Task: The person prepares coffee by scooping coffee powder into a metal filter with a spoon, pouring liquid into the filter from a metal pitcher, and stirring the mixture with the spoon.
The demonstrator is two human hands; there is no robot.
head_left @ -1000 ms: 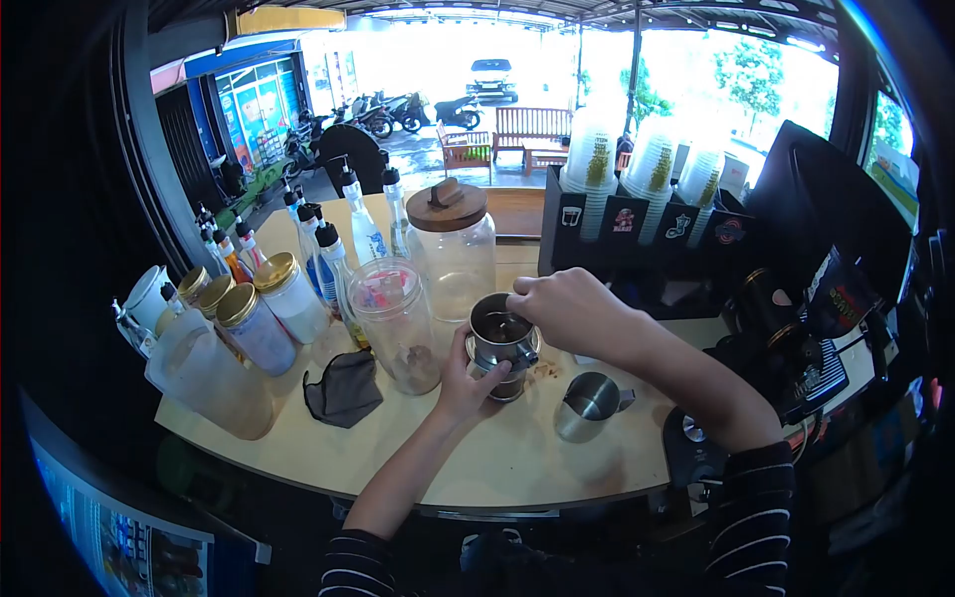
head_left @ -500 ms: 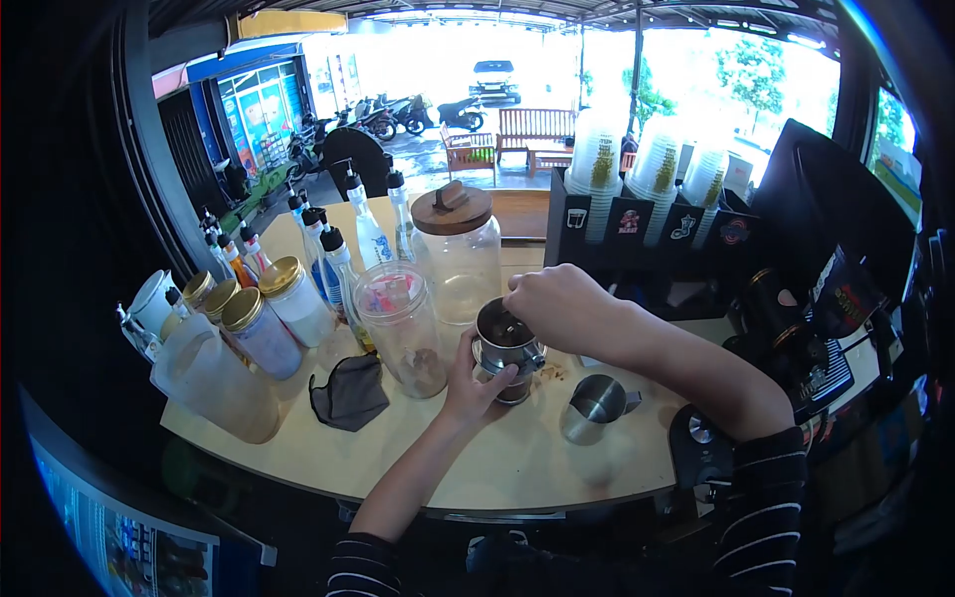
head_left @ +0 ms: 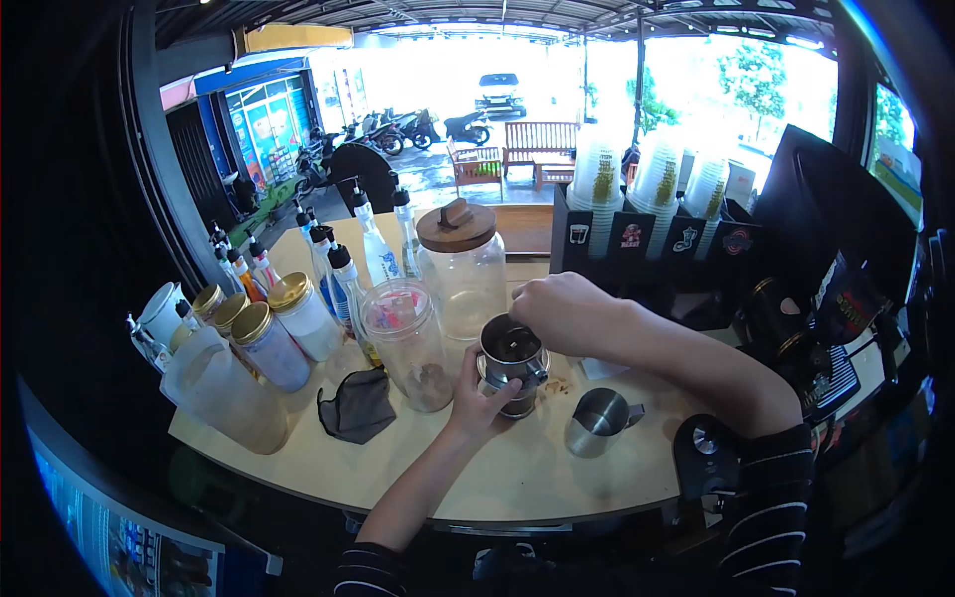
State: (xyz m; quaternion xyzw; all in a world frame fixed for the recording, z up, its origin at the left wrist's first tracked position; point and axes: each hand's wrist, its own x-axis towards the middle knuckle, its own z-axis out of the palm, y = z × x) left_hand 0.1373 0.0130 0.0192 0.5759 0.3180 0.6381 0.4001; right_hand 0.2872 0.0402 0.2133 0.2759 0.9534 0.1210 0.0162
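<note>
Being lit from beyond the table, glaring white around the car; bowing and darkening toward the edges; flaring blue at upper right.

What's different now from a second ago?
The view tipped up slightly. The right hand seems a little farther forward over the metal cup. Nothing was visibly grabbed or let go. The left hand still holds the cup; the pitcher and cloth stayed put.

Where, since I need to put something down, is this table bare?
The widest bare patch of table is up front, between the left forearm and steel pitcher. A smaller one lies in front of the dark cloth. Crowded: the left, with jug, jars and bottles, and behind the metal cup.
</note>
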